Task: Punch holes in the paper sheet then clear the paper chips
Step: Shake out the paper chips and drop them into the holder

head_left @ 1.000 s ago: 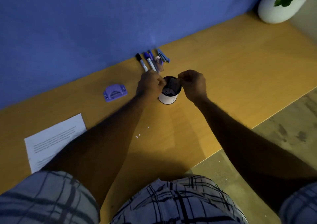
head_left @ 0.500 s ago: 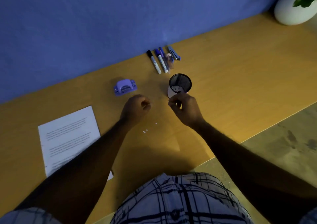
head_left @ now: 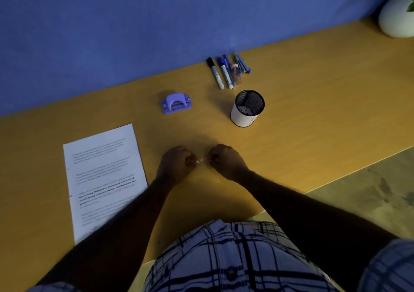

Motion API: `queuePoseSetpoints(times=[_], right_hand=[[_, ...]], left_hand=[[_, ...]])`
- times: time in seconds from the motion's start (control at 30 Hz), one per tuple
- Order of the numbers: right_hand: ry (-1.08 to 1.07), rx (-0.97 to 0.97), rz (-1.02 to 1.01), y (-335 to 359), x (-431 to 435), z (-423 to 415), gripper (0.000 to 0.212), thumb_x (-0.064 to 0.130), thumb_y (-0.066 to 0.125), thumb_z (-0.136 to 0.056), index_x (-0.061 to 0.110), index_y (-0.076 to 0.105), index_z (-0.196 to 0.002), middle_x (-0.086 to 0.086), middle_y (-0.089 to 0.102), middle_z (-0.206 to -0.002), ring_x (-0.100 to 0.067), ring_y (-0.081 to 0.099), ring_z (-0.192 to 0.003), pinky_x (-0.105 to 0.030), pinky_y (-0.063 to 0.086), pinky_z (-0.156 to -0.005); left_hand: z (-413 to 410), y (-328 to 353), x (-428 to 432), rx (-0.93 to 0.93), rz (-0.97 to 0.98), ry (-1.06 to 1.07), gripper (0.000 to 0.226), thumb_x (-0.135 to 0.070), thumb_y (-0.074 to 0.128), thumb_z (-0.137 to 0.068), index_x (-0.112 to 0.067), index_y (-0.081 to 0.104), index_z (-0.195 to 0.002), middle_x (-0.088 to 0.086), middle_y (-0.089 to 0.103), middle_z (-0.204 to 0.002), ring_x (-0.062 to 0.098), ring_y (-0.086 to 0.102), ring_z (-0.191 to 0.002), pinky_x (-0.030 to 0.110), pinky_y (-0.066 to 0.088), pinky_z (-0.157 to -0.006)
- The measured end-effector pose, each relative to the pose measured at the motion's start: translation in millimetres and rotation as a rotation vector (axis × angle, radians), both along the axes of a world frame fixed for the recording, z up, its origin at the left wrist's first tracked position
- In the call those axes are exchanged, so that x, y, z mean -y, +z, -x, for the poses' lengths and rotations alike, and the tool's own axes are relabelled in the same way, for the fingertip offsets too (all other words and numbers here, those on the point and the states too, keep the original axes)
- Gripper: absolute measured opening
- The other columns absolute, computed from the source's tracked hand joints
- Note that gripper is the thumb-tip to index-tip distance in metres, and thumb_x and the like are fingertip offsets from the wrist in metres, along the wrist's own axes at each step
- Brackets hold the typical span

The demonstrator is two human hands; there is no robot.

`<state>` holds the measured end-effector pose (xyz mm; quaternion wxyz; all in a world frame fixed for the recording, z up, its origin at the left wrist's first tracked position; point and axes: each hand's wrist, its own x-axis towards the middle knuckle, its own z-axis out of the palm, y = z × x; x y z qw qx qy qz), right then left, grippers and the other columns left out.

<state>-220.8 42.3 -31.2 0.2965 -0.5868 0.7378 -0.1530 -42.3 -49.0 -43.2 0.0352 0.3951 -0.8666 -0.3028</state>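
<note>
A few tiny white paper chips (head_left: 199, 161) lie on the wooden desk (head_left: 313, 112), between my two hands. My left hand (head_left: 175, 165) rests curled just left of them, its fingertips touching the nearest chips. My right hand (head_left: 225, 160) is curled just right of them, fingertips pinched together close to the desk. Whether either hand holds a chip is hidden. The printed paper sheet (head_left: 103, 175) lies flat at the left, partly under my left forearm. The purple hole punch (head_left: 176, 103) sits behind the hands. A mesh cup (head_left: 247, 109) with chips inside stands at the back right.
Several markers and pens (head_left: 226, 72) lie in a row against the blue wall. A white plant pot (head_left: 397, 16) stands at the far right corner. The desk's front edge runs diagonally at the right, with floor (head_left: 363, 193) beyond it.
Both hands have come back from the mesh cup toward me and now sit on either side of the loose chips. The cup stands alone.
</note>
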Motion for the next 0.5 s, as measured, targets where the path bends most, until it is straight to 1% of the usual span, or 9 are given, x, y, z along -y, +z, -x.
queuePoseSetpoints(times=[0.07,0.27,0.4,0.5], right_hand=[[0.0,-0.006,0.006,-1.0,2.0,-4.9,0.017,0.022,0.066,-0.088,0.017,0.069,-0.104,-0.005,0.065,-0.108,-0.022,0.062,-0.094,-0.036,0.053,-0.077],[-0.005,-0.014,0.018,-4.5,5.8,-7.8,0.014,0.021,0.066,-0.089,0.016,0.069,-0.101,-0.004,0.066,-0.107,-0.02,0.061,-0.095,-0.034,0.054,-0.077],[0.028,-0.037,0.03,-7.5,9.3,-10.1,0.014,0.022,0.064,-0.09,0.017,0.068,-0.102,-0.003,0.065,-0.107,-0.019,0.06,-0.097,-0.03,0.051,-0.077],[0.061,-0.067,0.047,-9.3,12.6,-13.7,0.014,0.023,0.063,-0.09,0.016,0.069,-0.101,-0.003,0.066,-0.106,-0.02,0.06,-0.097,-0.033,0.052,-0.079]], left_hand=[[1.5,-2.2,-2.5,0.013,-0.004,0.025,0.022,-0.039,0.072,-0.08,-0.023,0.074,-0.094,-0.005,0.065,-0.093,0.012,0.06,-0.088,0.029,0.05,-0.079],[7.4,-5.9,-8.6,0.082,0.066,0.079,0.021,-0.04,0.065,-0.085,-0.027,0.075,-0.097,-0.005,0.065,-0.095,0.018,0.06,-0.092,0.033,0.049,-0.08],[9.5,-5.6,-6.5,0.138,0.074,0.032,0.022,-0.04,0.059,-0.088,-0.026,0.072,-0.099,-0.002,0.068,-0.099,0.02,0.06,-0.094,0.038,0.049,-0.085],[6.2,-5.8,-1.6,0.126,0.018,-0.027,0.023,-0.037,0.058,-0.09,-0.021,0.071,-0.099,-0.001,0.068,-0.101,0.019,0.059,-0.096,0.038,0.048,-0.087]])
